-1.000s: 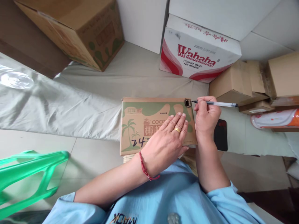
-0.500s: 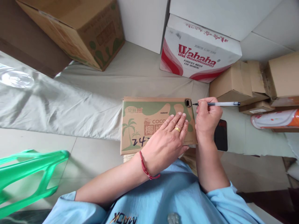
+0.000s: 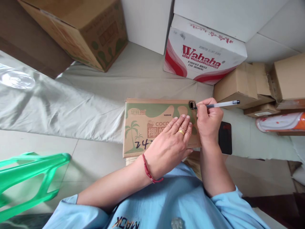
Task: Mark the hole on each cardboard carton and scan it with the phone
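Observation:
A brown cardboard box [image 3: 154,109] with green print, a palm tree and handwritten digits lies before me on the cloth-covered table. Flat across its right half rests my left hand [image 3: 175,140], fingers stretched out and nearly together. My right hand [image 3: 209,122] grips a pen [image 3: 224,104] with a clear barrel and black end. The pen's tip is at a dark-rimmed hole [image 3: 192,105] in the box's top right corner; whether it goes inside I cannot tell. Part of the box's print is hidden under my left hand.
A black phone [image 3: 225,137] lies right of my right wrist. Behind stand a white and red water carton [image 3: 202,54] and a brown carton [image 3: 102,35]. Smaller boxes [image 3: 235,82] and an orange-white package [image 3: 281,122] are at right. A green plastic stool [image 3: 45,175] stands at lower left.
My right hand has moved slightly left with the pen, bringing its tip from just outside the box's edge to the corner hole. My left hand has stayed in place.

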The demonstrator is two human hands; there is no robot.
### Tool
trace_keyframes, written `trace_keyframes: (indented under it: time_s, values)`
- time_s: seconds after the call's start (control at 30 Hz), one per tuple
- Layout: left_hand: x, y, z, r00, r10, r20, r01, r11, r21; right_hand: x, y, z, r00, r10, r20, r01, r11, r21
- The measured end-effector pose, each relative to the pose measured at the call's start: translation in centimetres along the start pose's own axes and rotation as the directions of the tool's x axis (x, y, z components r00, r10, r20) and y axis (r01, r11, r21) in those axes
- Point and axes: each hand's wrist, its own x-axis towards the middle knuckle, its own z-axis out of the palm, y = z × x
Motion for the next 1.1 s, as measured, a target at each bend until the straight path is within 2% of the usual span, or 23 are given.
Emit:
trace_keyframes:
  time_s: [0.23, 0.43, 0.5, 0.63, 0.73, 0.8, 0.83, 0.9, 0.97, 1.0, 1.1]
  values:
    - [0.0, 0.0, 0.0, 1.000, 0.004, -0.018, -0.003, 1.000, 0.018, 0.2, 0.3, 0.4, 1.000, 0.005, 0.020, -0.007, 0.995, 0.103]
    - [-0.1, 0.1, -0.1, 1.000, -0.004, 0.001, 0.004, 1.000, -0.007, 0.3, 0.5, 0.4, 0.997, 0.016, 0.075, -0.023, 0.995, 0.098]
    - [-0.1, 0.0, -0.1, 1.000, -0.005, 0.004, 0.005, 1.000, -0.014, 0.2, 0.3, 0.5, 0.999, 0.000, 0.051, -0.005, 0.996, 0.085]
    - [-0.1, -0.1, -0.2, 1.000, -0.004, 0.014, 0.005, 1.000, -0.026, 0.2, 0.6, 0.4, 0.994, -0.031, -0.105, 0.044, 0.991, 0.124]
    - [-0.3, -0.2, -0.3, 1.000, 0.001, 0.003, -0.001, 0.999, -0.038, 0.6, 2.3, -1.5, 0.986, 0.042, -0.159, -0.013, 0.984, 0.178]
    - [-0.3, -0.2, -0.3, 1.000, 0.005, -0.017, -0.006, 0.999, -0.049, 0.9, 4.3, -3.7, 0.980, 0.173, -0.096, -0.152, 0.969, 0.196]
    - [-0.4, -0.2, -0.3, 1.000, 0.007, -0.029, -0.008, 0.999, -0.054, 1.1, 5.6, -5.1, 0.967, 0.254, -0.028, -0.246, 0.956, 0.158]
    - [-0.4, -0.3, -0.2, 0.999, 0.009, -0.047, -0.012, 0.998, -0.060, 1.0, 8.2, -7.7, 0.902, 0.411, 0.132, -0.406, 0.911, -0.067]
    - [-0.4, -0.3, -0.2, 0.999, 0.010, -0.053, -0.014, 0.998, -0.061, 0.4, 10.5, -9.8, 0.837, 0.502, 0.217, -0.429, 0.848, -0.310]
    - [-0.3, -0.3, -0.2, 0.999, 0.011, -0.052, -0.014, 0.998, -0.058, 0.0, 11.4, -10.5, 0.820, 0.524, 0.232, -0.416, 0.823, -0.387]
    - [-0.3, -0.3, -0.2, 0.999, 0.014, -0.051, -0.016, 0.999, -0.046, -1.4, 13.2, -11.5, 0.808, 0.541, 0.232, -0.383, 0.782, -0.491]
